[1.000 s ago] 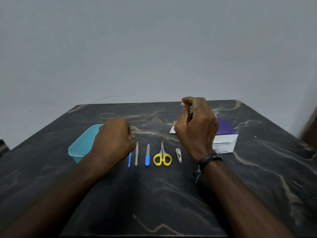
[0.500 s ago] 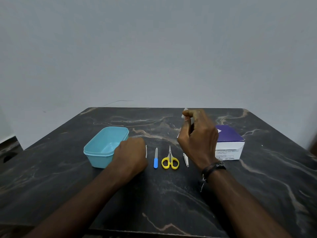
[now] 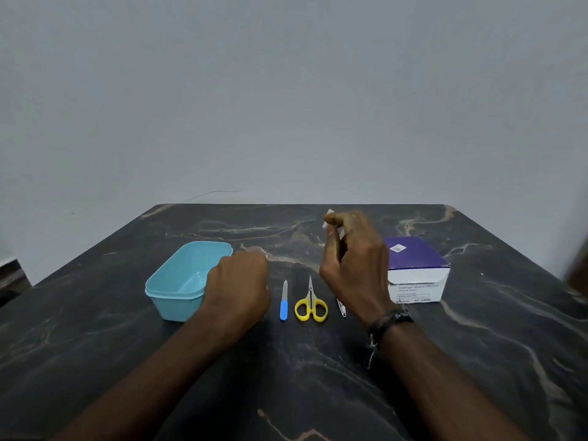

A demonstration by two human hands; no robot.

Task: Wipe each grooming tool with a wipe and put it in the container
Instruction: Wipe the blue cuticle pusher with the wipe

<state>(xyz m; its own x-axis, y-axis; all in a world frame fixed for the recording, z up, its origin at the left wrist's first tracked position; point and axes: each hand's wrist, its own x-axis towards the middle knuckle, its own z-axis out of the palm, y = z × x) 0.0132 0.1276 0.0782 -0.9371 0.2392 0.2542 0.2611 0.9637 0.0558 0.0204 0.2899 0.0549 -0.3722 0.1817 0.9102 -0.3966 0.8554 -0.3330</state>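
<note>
A dark marbled bench (image 3: 477,361) fills the lower half of the frame against a plain grey wall. Left of centre stands an open light-blue plastic container (image 3: 178,281), its inside bare as far as it shows. The left hand (image 3: 238,288) lies knuckles-up just right of the container, overlapping its near right corner in the view; its fingers are curled under, and whether that grip is closed on anything cannot be told, since the fingertips are hidden. Just to the right of this hand, in a row at the middle of the frame, lie a nail file with a blue handle (image 3: 283,301), small scissors with yellow handles (image 3: 311,305) pointing away from the camera, and a metal nail clipper (image 3: 341,308) partly covered by the right wrist. The right hand (image 3: 353,265) is raised right of centre, above the row, its grip pinched shut on a small white wipe (image 3: 329,217) between thumb and fingertips at the top of the hand. A dark bracelet (image 3: 389,321) circles the right wrist. To the right of that hand sits a purple and white box of alcohol swabs (image 3: 416,268), flat on the bench.
</note>
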